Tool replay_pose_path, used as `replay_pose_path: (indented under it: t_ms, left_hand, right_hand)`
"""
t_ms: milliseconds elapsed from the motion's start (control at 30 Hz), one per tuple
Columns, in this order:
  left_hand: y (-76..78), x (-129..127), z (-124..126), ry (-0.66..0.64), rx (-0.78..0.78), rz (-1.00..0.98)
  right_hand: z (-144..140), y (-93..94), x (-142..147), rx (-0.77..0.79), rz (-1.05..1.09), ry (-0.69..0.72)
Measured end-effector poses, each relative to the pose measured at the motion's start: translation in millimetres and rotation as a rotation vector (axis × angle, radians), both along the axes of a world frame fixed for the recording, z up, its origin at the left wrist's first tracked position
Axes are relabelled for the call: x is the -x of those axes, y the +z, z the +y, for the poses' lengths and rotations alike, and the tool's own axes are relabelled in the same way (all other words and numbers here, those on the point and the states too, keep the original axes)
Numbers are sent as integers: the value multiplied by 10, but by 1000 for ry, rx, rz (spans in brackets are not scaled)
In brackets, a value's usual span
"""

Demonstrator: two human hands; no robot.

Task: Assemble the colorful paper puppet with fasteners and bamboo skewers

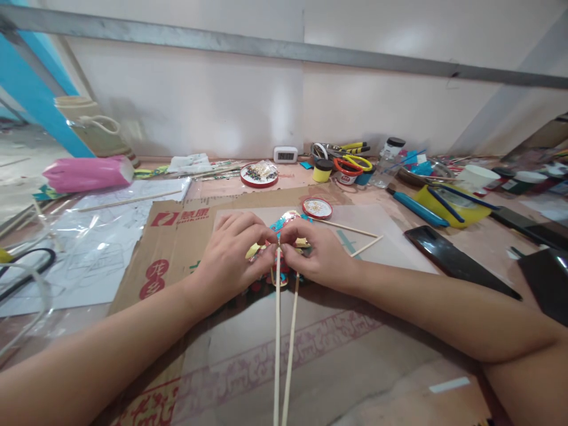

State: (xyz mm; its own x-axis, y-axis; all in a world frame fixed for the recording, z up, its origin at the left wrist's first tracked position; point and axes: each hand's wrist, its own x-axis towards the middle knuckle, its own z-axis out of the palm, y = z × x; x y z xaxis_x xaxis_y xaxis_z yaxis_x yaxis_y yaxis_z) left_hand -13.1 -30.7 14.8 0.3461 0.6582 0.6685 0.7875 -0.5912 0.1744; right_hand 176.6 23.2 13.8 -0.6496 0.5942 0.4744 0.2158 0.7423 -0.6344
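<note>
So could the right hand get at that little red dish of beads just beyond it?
Probably yes. The red dish sits just past the right hand with nothing between, though that hand is pinching the sticks.

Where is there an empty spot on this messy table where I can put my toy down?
The flattened cardboard lies bare near the table's front edge, between the two forearms, crossed only by two thin sticks. The pale sheet right of the right hand holds only two skewers. Along the wall it is crowded: scissors, jars, yellow bowl.
</note>
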Motion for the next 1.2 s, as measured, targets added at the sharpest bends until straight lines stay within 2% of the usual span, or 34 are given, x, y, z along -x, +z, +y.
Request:
replay_pose_path:
  t_ms: [200,500,833,1200]
  left_hand:
    - [11,1,-24,-10,-2,-24]
    - [8,-3,-7,22,-52,0]
    - [-5,-9,-5,31,-147,25]
    - [6,-27,-8,37,-203,101]
  right_hand:
    - [-3,-13,-21,-79,33,53]
    - [-9,-9,-21,-119,61,45]
    - [-28,1,-13,-35,77,42]
    - [-10,-7,-18,83,-7,37]
